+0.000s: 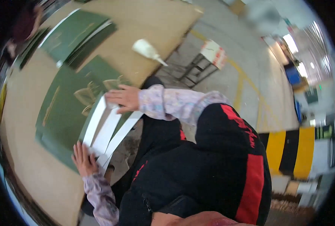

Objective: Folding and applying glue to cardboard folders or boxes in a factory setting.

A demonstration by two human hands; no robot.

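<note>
Dark green sheets (58,109) with gold line patterns lie on the tan table in front of me. Three white strips (106,130) run side by side across and past their near edge, partly over the green. My right hand (124,98) lies flat on the strips' far ends, fingers stretched out. At the opposite ends, my left hand (86,160) rests with fingers spread on the green sheet's edge, close to the strip ends. Whether its thumb presses a strip, I cannot tell. A white squeeze bottle (145,49) with a pointed nozzle lies on the table beyond my right hand.
Another stack of green sheets (77,35) sits farther back on the tan table (20,139). At the upper left, a person (26,24) in dark clothing is by the table. A stool (212,54) with a whitish top stands on the grey floor to the right.
</note>
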